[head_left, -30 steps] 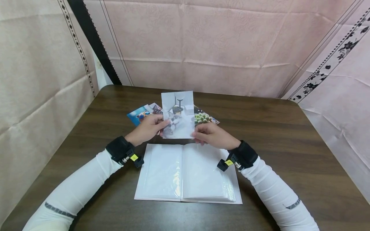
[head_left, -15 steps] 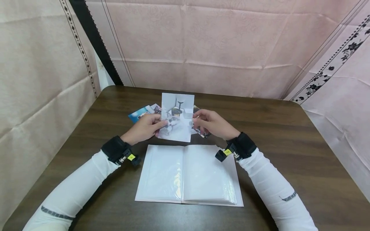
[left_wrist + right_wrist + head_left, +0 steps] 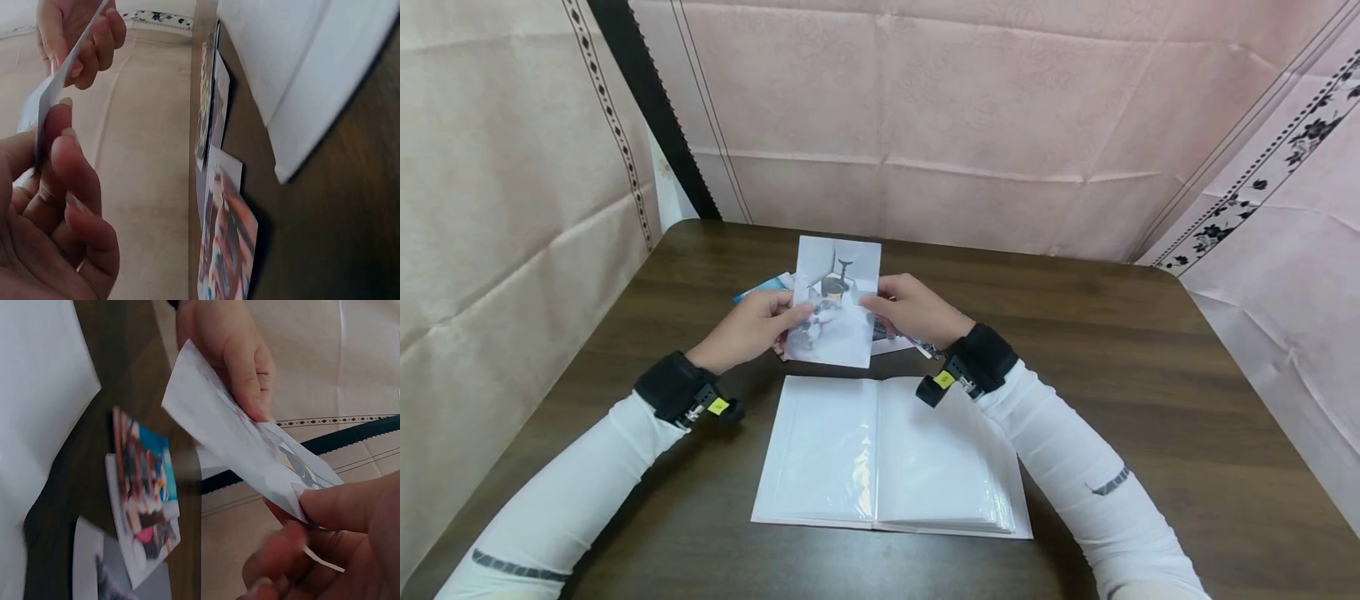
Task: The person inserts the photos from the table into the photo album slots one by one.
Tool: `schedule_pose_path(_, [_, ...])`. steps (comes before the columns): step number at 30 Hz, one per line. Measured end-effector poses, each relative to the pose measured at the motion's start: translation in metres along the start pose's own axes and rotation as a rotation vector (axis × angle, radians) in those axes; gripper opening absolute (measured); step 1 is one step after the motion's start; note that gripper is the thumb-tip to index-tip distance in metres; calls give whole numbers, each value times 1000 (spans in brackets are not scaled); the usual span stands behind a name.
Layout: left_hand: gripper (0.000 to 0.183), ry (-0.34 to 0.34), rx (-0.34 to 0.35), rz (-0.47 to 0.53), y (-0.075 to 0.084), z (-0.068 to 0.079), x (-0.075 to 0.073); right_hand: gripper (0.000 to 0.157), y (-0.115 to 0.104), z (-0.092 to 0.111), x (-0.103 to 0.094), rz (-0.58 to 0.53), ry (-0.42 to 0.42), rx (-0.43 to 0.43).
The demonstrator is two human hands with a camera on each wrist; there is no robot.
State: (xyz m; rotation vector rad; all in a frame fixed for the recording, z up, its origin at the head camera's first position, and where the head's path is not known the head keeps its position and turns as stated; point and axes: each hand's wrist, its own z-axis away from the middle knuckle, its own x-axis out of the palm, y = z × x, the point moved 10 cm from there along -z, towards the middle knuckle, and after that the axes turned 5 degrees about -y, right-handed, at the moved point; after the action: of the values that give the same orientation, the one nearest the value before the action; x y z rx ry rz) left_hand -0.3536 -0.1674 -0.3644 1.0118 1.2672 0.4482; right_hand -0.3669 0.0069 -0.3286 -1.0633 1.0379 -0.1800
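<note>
A pale photo print is held up above the table, between both hands. My left hand pinches its left edge, thumb on the front and fingers behind. At the right edge my right hand pinches it the same way, as the right wrist view shows with the thumb on the picture. Below the hands lies a photo album, spread flat with blank clear-pocket pages. Behind the held print, other photos lie on the table, mostly hidden in the head view.
The brown wooden table extends to both sides of the album. Pale cloth hangs behind the table and along its left and right sides. A black strip runs down the cloth at the back left.
My right hand has moved up along the print's right edge from its lower corner and now pinches it higher. The print and both hands have shifted a little left. The album stays put.
</note>
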Motion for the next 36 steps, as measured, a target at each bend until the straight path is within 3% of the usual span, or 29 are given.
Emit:
schedule_pose_path(4, [55,9,-39,92,-11,5,-10,26,-5,-6,2,-61,9,8])
schedule_pose_path(8, [47,-56,-68,121,-22,4,-8,26,1,-6,1,-168,34,16])
schedule_pose_path(13, [20,-231,-40,-50,-25,2,14,27,18,0,-3,-223,79,42])
schedule_pose_path(16, [20,-332,5,-161,-21,5,32,30,30,3,-3,-222,87,63])
schedule_pose_path(19, [26,-390,28,-220,-20,9,44,31,38,5,-2,-239,77,71])
schedule_pose_path(28, [19,-416,94,-248,-14,13,53,32,50,8,-4,-235,50,61])
schedule_pose_path(36, [17,-402,83,-270,-10,14,58,34,62,11,-5,-242,49,88])
